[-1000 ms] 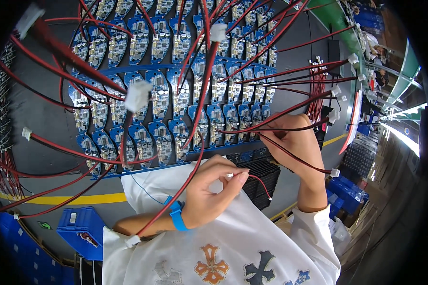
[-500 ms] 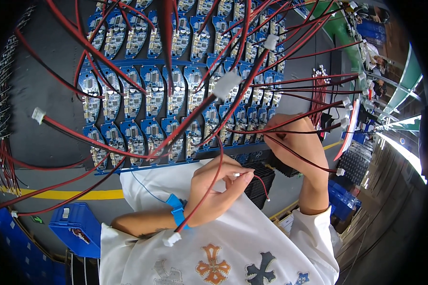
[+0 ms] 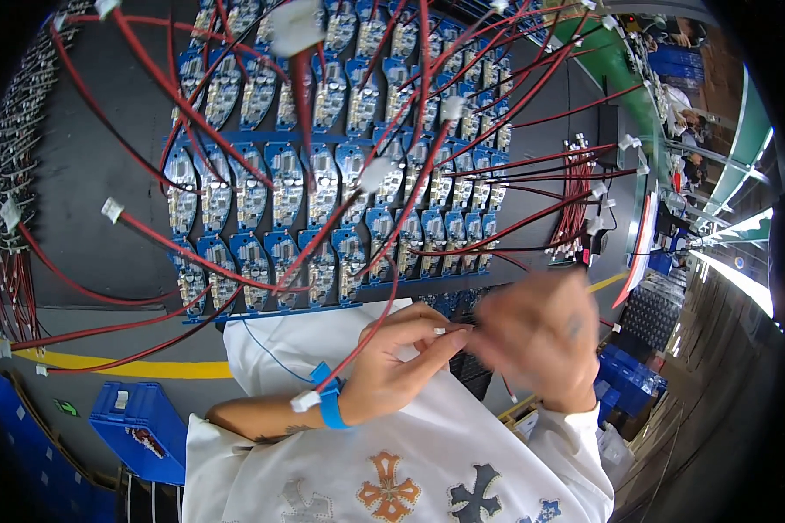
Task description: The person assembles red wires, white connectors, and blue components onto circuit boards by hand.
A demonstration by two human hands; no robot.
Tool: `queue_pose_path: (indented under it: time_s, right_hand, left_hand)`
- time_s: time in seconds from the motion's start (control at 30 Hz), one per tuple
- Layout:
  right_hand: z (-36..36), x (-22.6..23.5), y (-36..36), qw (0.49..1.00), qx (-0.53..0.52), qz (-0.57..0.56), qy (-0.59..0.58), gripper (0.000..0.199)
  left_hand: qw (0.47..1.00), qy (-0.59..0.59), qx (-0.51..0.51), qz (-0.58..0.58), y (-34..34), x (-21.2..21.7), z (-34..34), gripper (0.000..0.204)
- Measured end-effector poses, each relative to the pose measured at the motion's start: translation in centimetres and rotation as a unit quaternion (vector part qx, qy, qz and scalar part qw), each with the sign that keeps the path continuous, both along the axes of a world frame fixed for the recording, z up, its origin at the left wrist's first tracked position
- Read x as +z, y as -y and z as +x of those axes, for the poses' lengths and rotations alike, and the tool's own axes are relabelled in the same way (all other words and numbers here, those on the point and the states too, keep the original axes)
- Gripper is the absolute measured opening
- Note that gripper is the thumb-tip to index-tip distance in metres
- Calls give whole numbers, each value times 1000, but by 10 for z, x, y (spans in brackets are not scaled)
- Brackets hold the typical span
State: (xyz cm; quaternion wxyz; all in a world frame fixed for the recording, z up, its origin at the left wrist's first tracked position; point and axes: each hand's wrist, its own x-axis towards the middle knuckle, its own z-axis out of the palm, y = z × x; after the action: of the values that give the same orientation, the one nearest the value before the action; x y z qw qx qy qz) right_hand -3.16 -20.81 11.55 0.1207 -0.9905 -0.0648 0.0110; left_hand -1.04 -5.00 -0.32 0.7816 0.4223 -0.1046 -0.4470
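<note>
I see my left hand (image 3: 401,366), with a blue wrist strap (image 3: 330,405), pinching a small white connector (image 3: 441,331) between fingertips, close to my chest so the right hand can reach it. My right hand (image 3: 541,336) is blurred beside it; I cannot tell its finger spread. Red wires (image 3: 340,227) drape over a rack of blue circuit boards (image 3: 323,200) ahead.

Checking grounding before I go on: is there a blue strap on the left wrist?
Yes, a blue wrist strap wraps the wrist of the left hand, with a thin blue cord leading off it.
</note>
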Motion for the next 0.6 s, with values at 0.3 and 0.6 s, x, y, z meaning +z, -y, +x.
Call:
queue_pose_path:
  time_s: [0.3,0.6]
  right_hand:
    - [-61,-14,4,987,-75,131,-49,35]
    - [-67,-25,14,991,-51,112,-50,32]
  left_hand:
    - [993,-98,-58,-6,12,3,-13,9]
    - [995,55,-87,12,12,-14,-22,8]
